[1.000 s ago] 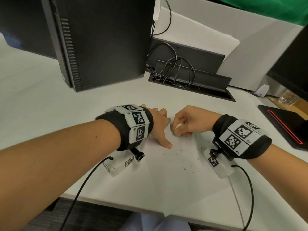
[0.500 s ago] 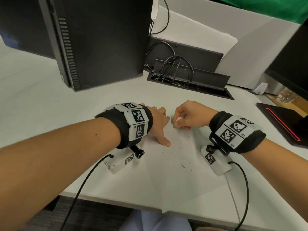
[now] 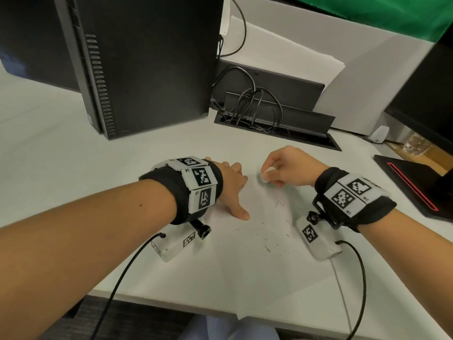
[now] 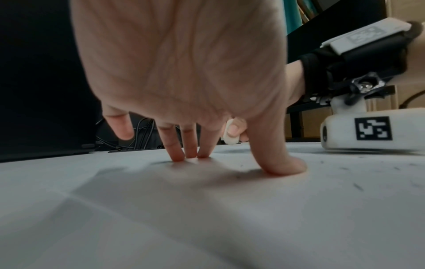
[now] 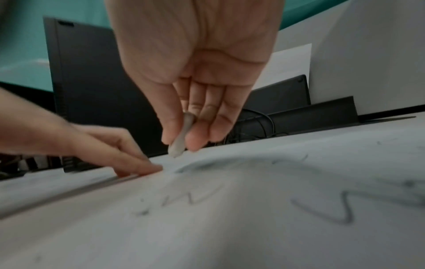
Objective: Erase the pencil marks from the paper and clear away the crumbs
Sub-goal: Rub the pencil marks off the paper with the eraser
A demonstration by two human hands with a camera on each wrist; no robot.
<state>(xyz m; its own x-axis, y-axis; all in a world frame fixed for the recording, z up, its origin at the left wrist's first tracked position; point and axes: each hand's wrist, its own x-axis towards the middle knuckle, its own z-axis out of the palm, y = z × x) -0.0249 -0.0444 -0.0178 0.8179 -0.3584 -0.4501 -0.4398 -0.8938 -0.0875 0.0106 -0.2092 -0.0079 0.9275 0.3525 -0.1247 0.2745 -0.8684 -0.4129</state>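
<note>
A white sheet of paper [image 3: 257, 273] lies on the desk in front of me, with faint zigzag pencil marks [image 3: 282, 203] near its middle and a grey smudge [image 5: 202, 164] at its far end. Dark eraser crumbs [image 3: 267, 247] are scattered across it. My right hand [image 3: 286, 169] pinches a small white eraser [image 3: 265, 177] between thumb and fingers, its tip at the paper's far end [image 5: 177, 147]. My left hand [image 3: 232, 190] presses the paper's left edge with straight fingertips [image 4: 190, 154] and thumb.
A black computer tower [image 3: 147, 60] stands behind the left hand. A cable tray with tangled black cables [image 3: 257, 109] lies behind the paper. A black device with a red stripe [image 3: 414, 185] sits at the right. The desk's front edge [image 3: 171, 307] is close below.
My right hand with the eraser has shifted slightly away along the top of the paper, uncovering more pencil marks. The left hand stays pressed in place.
</note>
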